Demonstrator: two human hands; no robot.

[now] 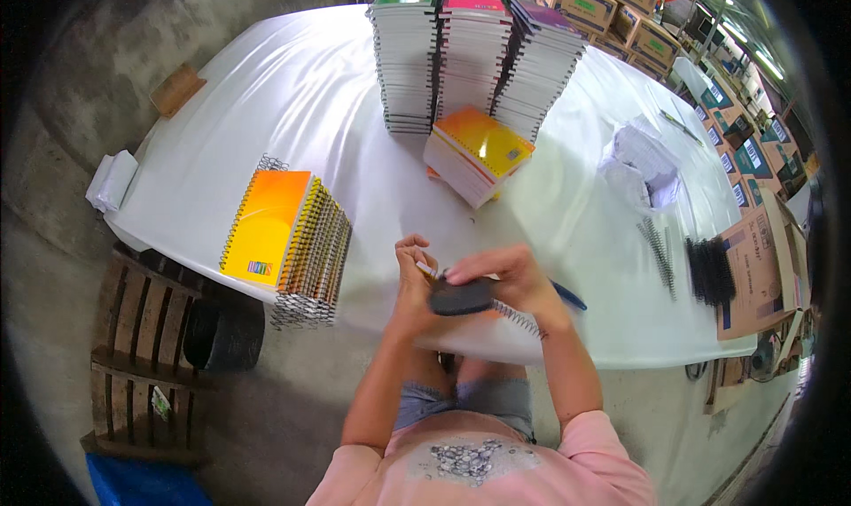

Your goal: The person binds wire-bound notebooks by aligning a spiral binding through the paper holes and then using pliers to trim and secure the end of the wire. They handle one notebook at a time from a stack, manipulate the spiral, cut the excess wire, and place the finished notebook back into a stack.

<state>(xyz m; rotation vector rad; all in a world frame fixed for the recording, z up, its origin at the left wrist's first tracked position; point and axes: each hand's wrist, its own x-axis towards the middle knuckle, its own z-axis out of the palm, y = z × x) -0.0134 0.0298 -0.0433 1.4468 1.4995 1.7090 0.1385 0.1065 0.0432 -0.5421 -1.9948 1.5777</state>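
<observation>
Near the table's front edge, my left hand [410, 284] is closed around the left end of a dark flat block [461, 299]. A pale and yellow edge shows by its thumb; I cannot make out the block's kind. The fingers of my right hand [514, 276] bend over the block's top right side and grip it. From its right end a metal wire coil [519, 320] runs out below my right hand toward the wrist. A blue pen-like thing [569, 296], partly hidden, lies right of that hand. Ahead, yellow-orange spiral notebooks [479, 154] lie in a small pile.
Tall stacks of spiral notebooks [474, 58] stand at the back. Another stack of yellow-orange notebooks [270, 227] is at left. On the right are crumpled plastic [640, 167], loose coils [656, 256], a bunch of black coils [711, 271] and a cardboard box [761, 262]. White cloth [292, 89] covers the table.
</observation>
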